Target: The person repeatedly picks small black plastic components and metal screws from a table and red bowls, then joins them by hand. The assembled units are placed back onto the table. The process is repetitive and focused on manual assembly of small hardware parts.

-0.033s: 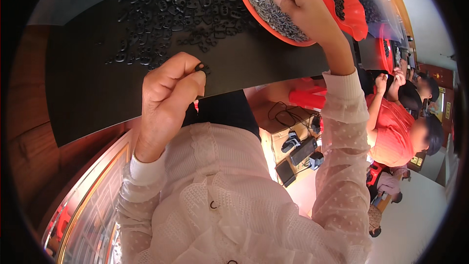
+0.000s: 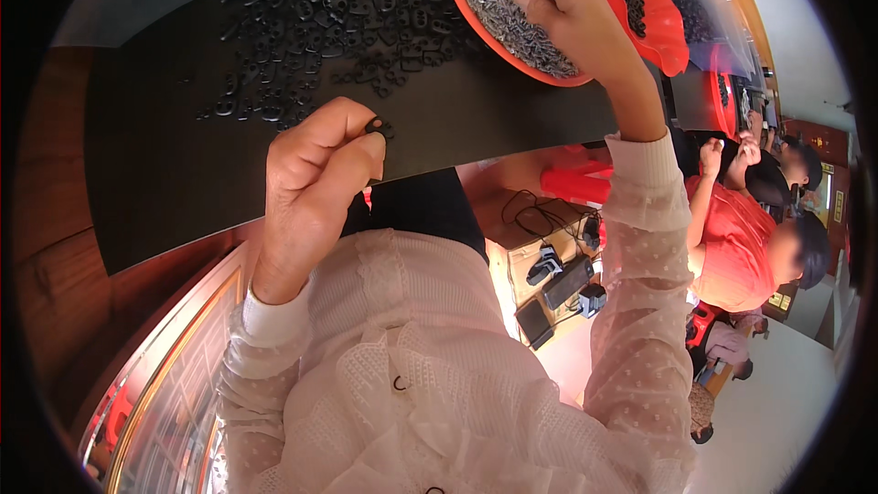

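Note:
My left hand (image 2: 315,183) is closed above the near edge of the black table (image 2: 183,174). Between its thumb and forefinger sits a small black plastic part (image 2: 379,127) with holes; the fingers cover most of it. Up and to the right, my right hand (image 2: 572,23) reaches over an orange-red bowl (image 2: 462,5) full of small silver screws (image 2: 498,0). Thumb and forefinger come together at the screws, and whatever lies between them is hidden.
Many loose black plastic parts (image 2: 338,18) are spread over the table's far side. Beside the bowl, a wavy-edged red dish (image 2: 658,37) holds small dark pieces. Chargers and cables (image 2: 567,279) rest on a box below the table. A person in red (image 2: 741,247) works at right.

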### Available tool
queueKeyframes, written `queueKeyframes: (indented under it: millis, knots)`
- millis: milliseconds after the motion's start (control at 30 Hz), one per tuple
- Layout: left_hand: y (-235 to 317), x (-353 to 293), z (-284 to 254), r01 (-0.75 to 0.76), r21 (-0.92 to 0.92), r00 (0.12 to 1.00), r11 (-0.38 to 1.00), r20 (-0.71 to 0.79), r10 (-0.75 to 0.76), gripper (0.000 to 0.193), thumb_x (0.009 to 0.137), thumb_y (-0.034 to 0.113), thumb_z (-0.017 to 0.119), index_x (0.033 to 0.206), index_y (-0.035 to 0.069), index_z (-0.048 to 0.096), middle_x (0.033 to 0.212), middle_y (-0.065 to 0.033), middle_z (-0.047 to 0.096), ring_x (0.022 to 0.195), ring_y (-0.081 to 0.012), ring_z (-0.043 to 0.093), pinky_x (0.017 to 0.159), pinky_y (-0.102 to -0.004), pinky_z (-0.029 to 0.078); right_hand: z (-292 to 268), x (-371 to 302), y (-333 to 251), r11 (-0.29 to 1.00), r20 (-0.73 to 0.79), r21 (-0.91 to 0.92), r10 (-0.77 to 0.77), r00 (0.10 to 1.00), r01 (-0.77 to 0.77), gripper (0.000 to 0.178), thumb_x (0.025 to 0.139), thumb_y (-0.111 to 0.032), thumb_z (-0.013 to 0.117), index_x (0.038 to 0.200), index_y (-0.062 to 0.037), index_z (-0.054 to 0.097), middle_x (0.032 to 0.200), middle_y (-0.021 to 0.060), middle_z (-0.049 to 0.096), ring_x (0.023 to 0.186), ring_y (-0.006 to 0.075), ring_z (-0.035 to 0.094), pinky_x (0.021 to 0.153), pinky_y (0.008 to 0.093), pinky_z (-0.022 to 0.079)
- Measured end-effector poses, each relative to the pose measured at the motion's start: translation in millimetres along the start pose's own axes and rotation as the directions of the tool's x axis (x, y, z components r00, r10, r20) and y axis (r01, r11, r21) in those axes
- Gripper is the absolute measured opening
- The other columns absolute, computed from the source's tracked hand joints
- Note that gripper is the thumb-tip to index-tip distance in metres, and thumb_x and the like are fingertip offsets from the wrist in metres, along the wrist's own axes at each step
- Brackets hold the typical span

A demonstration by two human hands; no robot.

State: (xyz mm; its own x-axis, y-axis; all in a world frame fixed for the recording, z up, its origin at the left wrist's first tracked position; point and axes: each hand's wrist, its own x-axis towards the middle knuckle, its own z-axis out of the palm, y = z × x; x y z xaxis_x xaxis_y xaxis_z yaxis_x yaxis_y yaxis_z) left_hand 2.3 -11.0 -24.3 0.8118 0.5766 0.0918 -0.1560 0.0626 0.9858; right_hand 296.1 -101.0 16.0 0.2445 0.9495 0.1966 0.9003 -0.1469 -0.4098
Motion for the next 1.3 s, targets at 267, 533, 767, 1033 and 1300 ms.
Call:
queueKeyframes:
  millis: [267,533,767,1033,1300]
  knots:
    - [1,0,-1,0.011,0.000,1.000,1.000,0.005,-0.011,0.012,0.087,0.005,0.049,0.080,0.002,0.058,0.066,0.0001,0.055,0.053,-0.0021,0.039,0.050,-0.0197,0.030,-8,-3,-14,0.996,-0.026,-0.034,0.081,0.996,-0.082,0.022,0.087,-0.020,0.061,0.084,0.0019,0.060,0.072,0.0198,0.058,0.063,0.0335,0.055,0.061,0.0385,0.045]
    - [4,0,0,0.020,-0.005,1.000,1.000,0.003,-0.020,0.011,0.086,0.005,0.050,0.080,0.002,0.058,0.066,0.0000,0.054,0.053,-0.0022,0.039,0.050,-0.0200,0.029,-8,-3,-17,0.990,0.019,0.045,0.133,0.991,-0.133,0.027,0.089,-0.023,0.060,0.083,0.0035,0.061,0.063,0.0189,0.053,0.057,0.0280,0.052,0.059,0.0362,0.043]
    - [3,0,0,0.025,-0.021,1.000,0.999,-0.003,-0.025,0.011,0.086,0.004,0.049,0.080,0.001,0.058,0.066,-0.0005,0.054,0.053,-0.0023,0.038,0.050,-0.0201,0.029,-11,-6,-21,0.964,0.088,0.171,0.193,0.977,-0.205,0.025,0.094,-0.023,0.054,0.089,0.0004,0.061,0.072,-0.0006,0.055,0.064,0.0080,0.046,0.059,0.0242,0.039]
    - [3,-1,-1,0.028,-0.040,0.999,0.999,-0.020,-0.028,0.012,0.087,0.004,0.050,0.084,0.000,0.061,0.067,-0.0014,0.056,0.053,-0.0032,0.040,0.050,-0.0202,0.030,-7,-10,-14,0.993,-0.009,0.027,0.114,0.993,-0.113,0.017,0.092,-0.018,0.057,0.091,-0.0012,0.061,0.071,-0.0016,0.055,0.064,0.0058,0.045,0.057,0.0227,0.038]
    - [5,-2,-3,0.089,-0.100,0.994,0.991,-0.046,-0.094,0.014,0.090,0.006,0.051,0.086,0.001,0.062,0.070,-0.0025,0.060,0.055,-0.0038,0.043,0.050,-0.0194,0.033,25,-24,-121,0.861,0.022,0.494,0.128,0.992,-0.122,0.020,0.091,-0.017,0.062,0.084,0.0008,0.058,0.065,0.0036,0.052,0.060,0.0106,0.045,0.054,0.0281,0.040]
